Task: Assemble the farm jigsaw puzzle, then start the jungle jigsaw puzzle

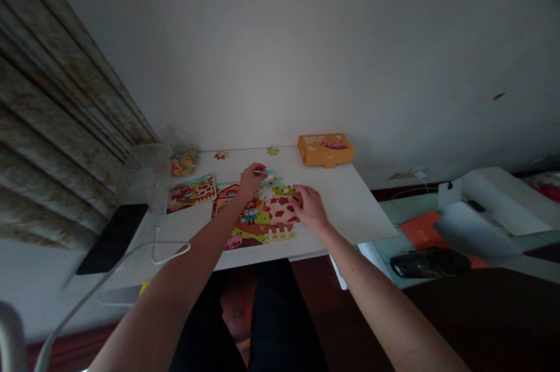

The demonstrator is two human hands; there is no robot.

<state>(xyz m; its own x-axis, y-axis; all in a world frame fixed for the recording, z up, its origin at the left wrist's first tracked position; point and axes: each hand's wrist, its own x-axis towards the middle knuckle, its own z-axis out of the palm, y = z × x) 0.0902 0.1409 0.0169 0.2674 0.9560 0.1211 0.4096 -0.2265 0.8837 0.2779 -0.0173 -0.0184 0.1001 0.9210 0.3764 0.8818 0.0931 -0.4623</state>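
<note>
A farm-scene jigsaw puzzle point(280, 211), largely joined, lies on the white table point(350, 203) in front of me. My left hand point(251, 178) is over its upper edge, fingers pinched on a puzzle piece point(261, 172) seen nearly edge-on. Resting at the puzzle's right side, my right hand point(310, 206) has its fingers apart and touches the pieces near the cow. My left forearm hides part of the puzzle's left half. To the left is a picture card point(191, 192) with the same farm scene.
Loose pieces point(221, 155) and a yellow-green piece point(273, 151) lie near the wall. An orange box point(326, 150) stands at the back right, a clear bag of pieces point(184, 162) at the back left. A black phone-like slab point(114, 238) and white cable point(170, 244) are at left.
</note>
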